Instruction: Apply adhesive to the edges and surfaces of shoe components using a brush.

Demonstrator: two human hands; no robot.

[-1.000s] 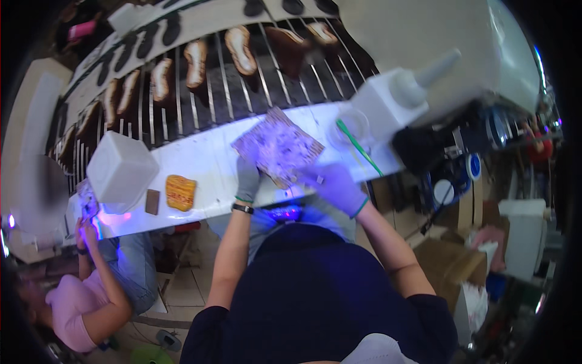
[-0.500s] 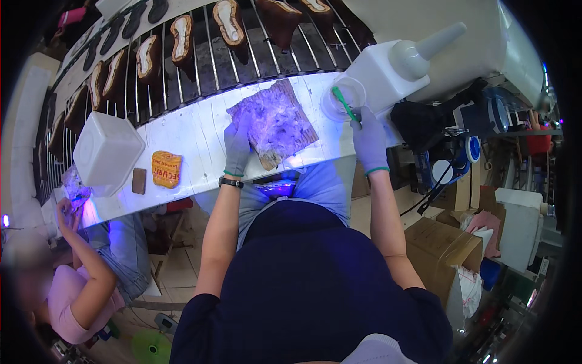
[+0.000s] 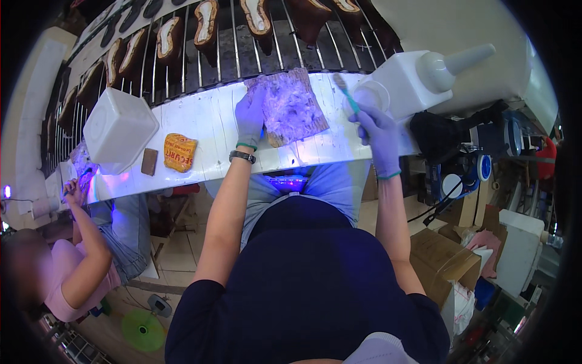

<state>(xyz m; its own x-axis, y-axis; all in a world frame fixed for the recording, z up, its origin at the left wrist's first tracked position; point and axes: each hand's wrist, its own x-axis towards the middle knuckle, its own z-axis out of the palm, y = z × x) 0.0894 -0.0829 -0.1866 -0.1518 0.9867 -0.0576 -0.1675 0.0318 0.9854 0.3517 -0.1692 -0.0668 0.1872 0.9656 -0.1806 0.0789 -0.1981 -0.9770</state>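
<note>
My left hand (image 3: 248, 118), in a pale glove, lies at the left edge of a crusted, brown-edged square pad (image 3: 294, 109). Its fingers are drawn together against the pad; what they hold, if anything, is hidden. In my gloved right hand (image 3: 379, 136) is a green-handled brush (image 3: 353, 104), its bristle end pointing up and left between the pad and a clear round cup (image 3: 371, 94). Behind the cup, a white squeeze bottle (image 3: 412, 82) lies with its long spout toward the upper right.
On the white bench (image 3: 206, 130) are a white square container (image 3: 118, 130), a brown block (image 3: 149, 161) and a yellow packet (image 3: 180, 153). Upturned brown shoes (image 3: 206, 27) line the metal rack beyond. A co-worker (image 3: 91, 267) sits at left; a cardboard box (image 3: 445, 255) stands at right.
The brush has come out of the clear cup, lifted by my right hand, and its bristle end now shows. My left hand remains at the pad. The whole view has shifted slightly.
</note>
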